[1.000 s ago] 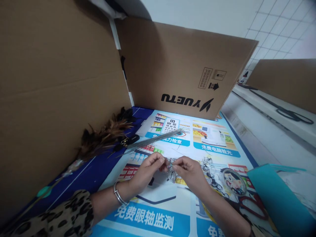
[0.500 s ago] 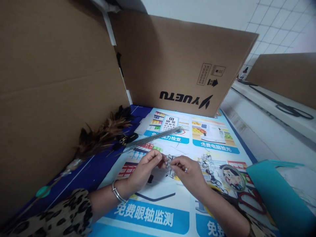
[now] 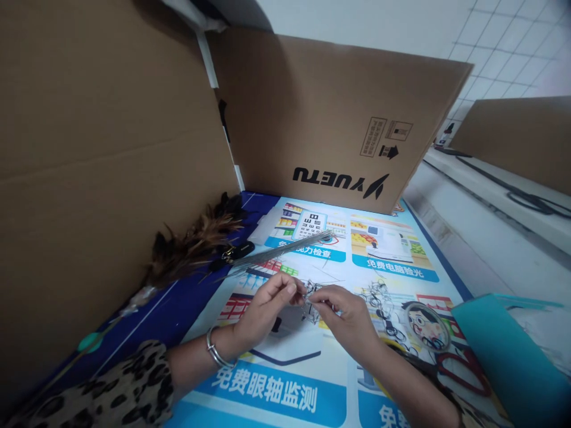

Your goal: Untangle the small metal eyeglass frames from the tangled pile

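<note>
My left hand [image 3: 277,302] and my right hand [image 3: 345,312] meet over the printed sheet, thumbs and forefingers pinched close together. Between their fingertips is a small twisted wire piece [image 3: 311,308] with thin silvery and dark strands. Its exact shape is partly hidden by the fingers. Beyond the hands lies a bundle of thin straight wires [image 3: 285,249], slanting across the sheet. Several small bent wire pieces [image 3: 386,312] are scattered just right of my right hand.
Scissors with red handles [image 3: 464,373] and a clear round dish-like item [image 3: 426,326] lie to the right, by a teal box [image 3: 508,351]. Brown feathers [image 3: 191,246] lie at the left. Cardboard panels [image 3: 339,119] stand behind and at the left.
The view has shifted slightly, so everything appears a little further right and lower. Both hands keep their pinch on the wire piece, with only slight finger movement.
</note>
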Demonstrator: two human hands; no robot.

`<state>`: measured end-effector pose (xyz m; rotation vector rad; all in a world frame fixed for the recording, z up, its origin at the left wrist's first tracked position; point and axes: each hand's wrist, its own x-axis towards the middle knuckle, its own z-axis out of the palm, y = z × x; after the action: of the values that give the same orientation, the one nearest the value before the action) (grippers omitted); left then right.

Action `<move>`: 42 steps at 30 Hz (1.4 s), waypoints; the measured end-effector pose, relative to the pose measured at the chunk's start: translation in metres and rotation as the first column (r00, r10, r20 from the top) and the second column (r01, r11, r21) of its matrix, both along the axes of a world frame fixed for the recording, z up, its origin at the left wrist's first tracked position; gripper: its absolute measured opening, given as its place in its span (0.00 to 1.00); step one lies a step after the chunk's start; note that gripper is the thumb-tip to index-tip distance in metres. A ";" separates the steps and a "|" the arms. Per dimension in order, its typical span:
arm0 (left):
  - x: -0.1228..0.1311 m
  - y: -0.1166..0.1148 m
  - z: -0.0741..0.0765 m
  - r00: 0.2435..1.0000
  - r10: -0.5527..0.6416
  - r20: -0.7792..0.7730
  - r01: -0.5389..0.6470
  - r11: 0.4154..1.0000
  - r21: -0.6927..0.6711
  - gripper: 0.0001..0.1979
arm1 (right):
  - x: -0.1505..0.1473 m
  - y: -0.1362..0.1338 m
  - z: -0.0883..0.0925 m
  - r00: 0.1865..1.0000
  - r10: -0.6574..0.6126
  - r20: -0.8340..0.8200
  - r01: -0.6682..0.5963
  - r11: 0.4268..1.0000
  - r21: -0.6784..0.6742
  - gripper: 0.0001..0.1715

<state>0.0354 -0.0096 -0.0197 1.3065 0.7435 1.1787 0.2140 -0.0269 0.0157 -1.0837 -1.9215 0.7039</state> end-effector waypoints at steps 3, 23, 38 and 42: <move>0.000 0.000 0.000 1.000 0.000 -0.011 0.001 1.000 0.022 0.07 | 0.000 0.001 0.000 1.000 0.001 -0.002 -0.001 1.000 -0.018 0.12; 0.005 0.000 0.001 0.999 -0.004 -0.036 0.001 0.996 -0.093 0.09 | -0.008 0.002 -0.009 0.991 -0.094 -0.099 0.056 0.941 -0.333 0.07; 0.005 0.001 0.002 0.998 0.019 -0.057 -0.027 0.990 -0.142 0.10 | -0.001 0.006 -0.009 0.960 -0.107 -0.257 -0.030 0.878 -0.478 0.08; 0.005 0.001 0.001 0.999 0.010 -0.053 -0.018 0.988 -0.155 0.10 | 0.001 0.007 -0.010 0.943 -0.124 -0.310 -0.063 0.847 -0.528 0.09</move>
<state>0.0409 -0.0084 -0.0183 1.2074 0.8664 1.0784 0.2147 -0.0202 0.0061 -1.2222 -1.4395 1.3683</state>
